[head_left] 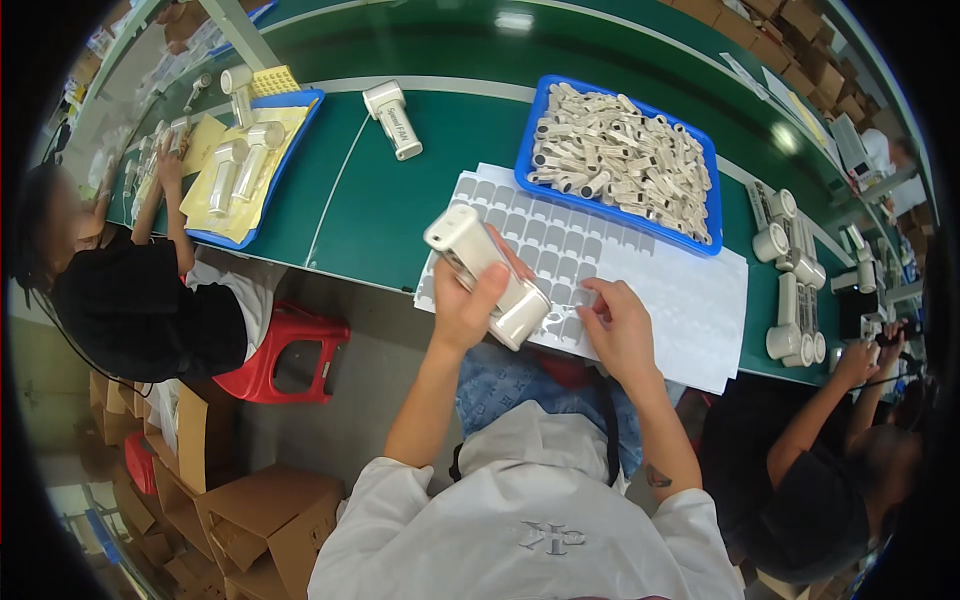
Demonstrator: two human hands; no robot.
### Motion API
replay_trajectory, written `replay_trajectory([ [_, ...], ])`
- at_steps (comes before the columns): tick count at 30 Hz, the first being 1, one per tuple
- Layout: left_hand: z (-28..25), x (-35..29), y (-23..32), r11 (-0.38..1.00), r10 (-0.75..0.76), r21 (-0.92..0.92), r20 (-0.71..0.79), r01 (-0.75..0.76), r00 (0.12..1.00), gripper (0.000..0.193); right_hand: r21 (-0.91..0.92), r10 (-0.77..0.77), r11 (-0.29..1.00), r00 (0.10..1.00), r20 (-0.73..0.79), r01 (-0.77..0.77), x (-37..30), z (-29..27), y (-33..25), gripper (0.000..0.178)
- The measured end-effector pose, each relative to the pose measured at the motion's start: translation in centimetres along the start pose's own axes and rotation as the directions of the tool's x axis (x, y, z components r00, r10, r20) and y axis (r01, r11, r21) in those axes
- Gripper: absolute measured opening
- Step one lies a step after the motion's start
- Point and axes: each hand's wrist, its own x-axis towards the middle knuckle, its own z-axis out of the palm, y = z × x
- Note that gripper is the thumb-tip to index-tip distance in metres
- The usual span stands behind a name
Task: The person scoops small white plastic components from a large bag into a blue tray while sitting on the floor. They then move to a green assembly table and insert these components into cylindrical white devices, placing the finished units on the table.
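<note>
One white device point(474, 248) in L hand point(463, 315) at green bench point(380, 220)

A worker in a white tee grips the device in the L hand, thumb on top, fingers wrapped round the far side, the unit tilted w/ its lower end toward the R hand point(622, 325). It is held up over the near L part of a white sheet point(690, 310) w/ rows of gray labels point(545, 235). R hand is at the sheet's near side, thumb & forefinger close together; can't tell from this angle if they pinch a label. Just beyond, a blue tray point(714, 190) full of small white parts point(620, 150) overlaps the sheet's far edge. A 2nd device point(395, 120) lies on the bench, far L of the sheet. At L, a co-worker point(150, 310) in black sits on a red stool point(312, 322) nr another blue tray point(279, 175) w/ similar units; at R, more units point(790, 315) lie grouped nr a 2nd co-worker point(810, 490). Cardboard boxes point(285, 515) fill the floor, lower L.
</note>
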Motion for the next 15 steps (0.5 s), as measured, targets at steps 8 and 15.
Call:
replay_trajectory([
  [8, 1.2, -0.1, -1.7, 0.988, -0.116, -0.104, 0.009, 0.117, 0.993, 0.032, 0.02, -0.062, 0.998, 0.997, 0.045, 0.061, 0.5, 0.0, 0.3, 0.018],
  [15, 3.5, 0.4, -1.3, 0.984, -0.134, 0.126, 0.031, 0.129, 0.99, 0.032, 0.783, 0.197, 0.555, 0.959, 0.205, -0.281, 0.4, -4.3, 3.3, 0.019],
])
